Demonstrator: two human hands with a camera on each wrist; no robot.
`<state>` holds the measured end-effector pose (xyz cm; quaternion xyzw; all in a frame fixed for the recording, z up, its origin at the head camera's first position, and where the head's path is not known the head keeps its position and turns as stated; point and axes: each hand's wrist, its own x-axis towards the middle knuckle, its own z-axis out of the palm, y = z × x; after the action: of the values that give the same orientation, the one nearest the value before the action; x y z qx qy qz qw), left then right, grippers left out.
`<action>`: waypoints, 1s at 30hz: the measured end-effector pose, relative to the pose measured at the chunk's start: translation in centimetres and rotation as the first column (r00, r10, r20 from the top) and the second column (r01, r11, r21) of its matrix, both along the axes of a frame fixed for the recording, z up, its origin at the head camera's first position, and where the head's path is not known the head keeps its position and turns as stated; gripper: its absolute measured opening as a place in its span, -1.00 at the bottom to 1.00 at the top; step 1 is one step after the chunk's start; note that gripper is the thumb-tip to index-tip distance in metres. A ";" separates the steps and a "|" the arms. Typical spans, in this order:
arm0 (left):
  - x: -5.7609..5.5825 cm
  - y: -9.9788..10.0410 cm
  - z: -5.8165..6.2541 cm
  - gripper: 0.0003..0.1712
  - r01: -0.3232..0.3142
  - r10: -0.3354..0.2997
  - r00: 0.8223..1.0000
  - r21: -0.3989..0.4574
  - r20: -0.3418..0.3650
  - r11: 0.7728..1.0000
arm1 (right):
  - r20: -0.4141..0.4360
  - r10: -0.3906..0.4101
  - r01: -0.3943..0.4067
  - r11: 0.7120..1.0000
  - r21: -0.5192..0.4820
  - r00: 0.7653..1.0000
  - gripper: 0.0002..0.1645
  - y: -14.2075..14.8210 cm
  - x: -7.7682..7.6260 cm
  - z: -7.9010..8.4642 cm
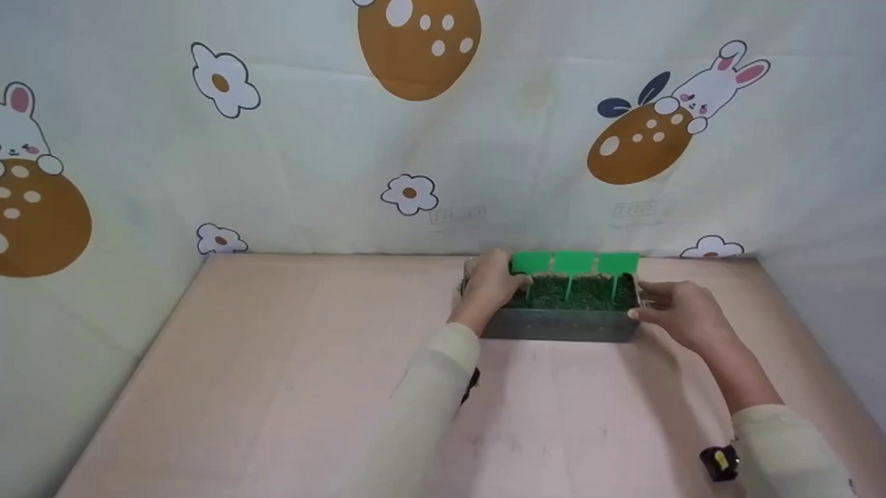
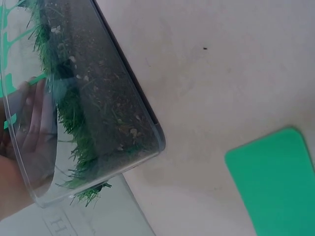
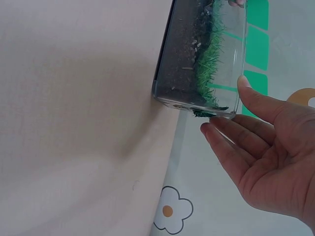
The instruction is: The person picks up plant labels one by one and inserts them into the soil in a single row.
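Observation:
A clear, open-topped planter box (image 1: pixel 558 325) stands near the back edge of the table, filled with dark soil and green grass (image 3: pixel 210 64). Three green plant markers (image 1: pixel 574 262) on thin stakes rise from it in a row. My left hand (image 1: pixel 490 284) reaches over the left end of the box, its thumb against the stake of the leftmost marker (image 1: pixel 531 262). Through the clear wall in the left wrist view, its fingers (image 2: pixel 38 118) overlap that marker. My right hand (image 3: pixel 275 147) grips the box's right end, thumb on the rim and fingers along the outer end wall.
Behind the table (image 1: pixel 277 361) hangs a pale sheet (image 1: pixel 307 126) printed with rabbits and flowers. A green rounded flat piece (image 2: pixel 273 182) shows at the lower right of the left wrist view.

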<state>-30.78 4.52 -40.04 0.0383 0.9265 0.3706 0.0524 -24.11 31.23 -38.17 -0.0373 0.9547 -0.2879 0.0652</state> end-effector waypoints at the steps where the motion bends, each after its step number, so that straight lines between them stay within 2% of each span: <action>1: 0.0 0.0 0.0 -0.81 -0.005 0.005 1.000 -0.002 0.000 1.000 | 0.003 -0.003 0.003 1.000 0.002 1.000 -0.21 0.0 0.0 -0.1; 10: 0.2 -0.5 0.4 -0.78 -0.012 0.011 1.000 0.057 0.020 0.998 | 0.016 -0.007 0.007 1.000 -0.003 1.000 -0.20 0.0 0.1 -0.1; 17: 0.5 -1.4 1.3 -0.67 -0.005 0.000 1.000 0.165 0.029 0.986 | 0.011 -0.006 0.006 1.000 -0.009 1.000 -0.21 0.0 0.1 -0.1; 22: 0.9 -2.6 2.1 -0.65 0.008 -0.016 0.999 0.250 0.031 0.968 | 0.012 -0.007 0.007 1.000 0.000 1.000 -0.20 0.1 0.1 -0.1; 30: 2.5 -5.7 3.5 -0.69 0.054 -0.046 0.998 0.283 -0.037 0.958 | 0.001 0.005 -0.005 1.000 -0.003 1.000 -0.22 0.0 -0.1 0.0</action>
<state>-28.31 -1.16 -36.55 0.0743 0.8633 0.4975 0.0416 -24.17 31.26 -38.12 -0.0398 0.9541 -0.2893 0.0663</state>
